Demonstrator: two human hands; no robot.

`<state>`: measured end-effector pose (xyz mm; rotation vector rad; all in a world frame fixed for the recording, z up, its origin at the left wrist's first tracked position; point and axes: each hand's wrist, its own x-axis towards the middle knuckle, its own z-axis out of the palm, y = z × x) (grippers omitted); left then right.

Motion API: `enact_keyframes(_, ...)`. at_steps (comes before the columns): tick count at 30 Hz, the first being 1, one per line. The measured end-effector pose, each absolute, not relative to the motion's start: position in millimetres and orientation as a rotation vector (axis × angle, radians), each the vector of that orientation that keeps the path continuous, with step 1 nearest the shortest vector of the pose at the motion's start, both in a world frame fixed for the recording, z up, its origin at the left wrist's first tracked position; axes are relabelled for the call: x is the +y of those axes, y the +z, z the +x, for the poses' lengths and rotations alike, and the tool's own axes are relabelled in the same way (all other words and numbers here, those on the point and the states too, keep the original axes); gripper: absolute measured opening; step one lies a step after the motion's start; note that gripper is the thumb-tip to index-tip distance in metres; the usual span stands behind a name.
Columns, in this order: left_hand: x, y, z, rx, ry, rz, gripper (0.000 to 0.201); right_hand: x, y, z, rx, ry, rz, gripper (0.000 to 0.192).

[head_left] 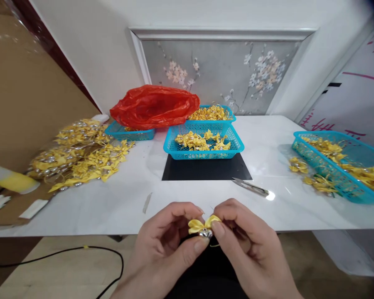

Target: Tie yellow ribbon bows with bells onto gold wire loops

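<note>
A small yellow ribbon bow (202, 225) with a silver bead under its middle is pinched between both hands just in front of the white table's near edge (112, 224). My left hand (165, 245) grips its left loop and the bead with thumb and fingers. My right hand (249, 245) grips the right loop. A thin gold thread trails below the bow.
Small silver snips (251, 187) lie on the table beside a black mat (205, 168). Blue baskets (204, 143) (339, 166) (129, 133) hold several yellow bows; a red plastic bag (154, 106) covers one. A pile of bows (81, 155) lies left. A black cable (81, 251) runs on the floor.
</note>
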<state>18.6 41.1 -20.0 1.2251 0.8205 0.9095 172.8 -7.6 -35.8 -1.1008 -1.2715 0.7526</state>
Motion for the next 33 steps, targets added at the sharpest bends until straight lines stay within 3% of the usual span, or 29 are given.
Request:
enact_keyframes(14,35,-18,14,0.964,1.026,1.394,0.034,-4,-39,172,-1.281,0.754,-1.079,0.015)
enact_keyframes(20,38,-13,16,0.827,0.994,1.502,0.021,-4,-38,174,-1.318,0.760,-1.090,0.016)
enact_keyframes(25,45,-19,12,0.771,0.937,1.153,0.008,-5,-36,177,-1.219,0.714,-1.068,0.019)
enact_keyframes(31,51,-26,13,0.814,0.922,0.495,0.029,-8,-40,171,-1.074,0.765,-1.004,0.027)
enact_keyframes(33,52,-25,14,0.784,0.927,0.368,0.025,-7,-38,171,-1.150,0.715,-0.998,0.022)
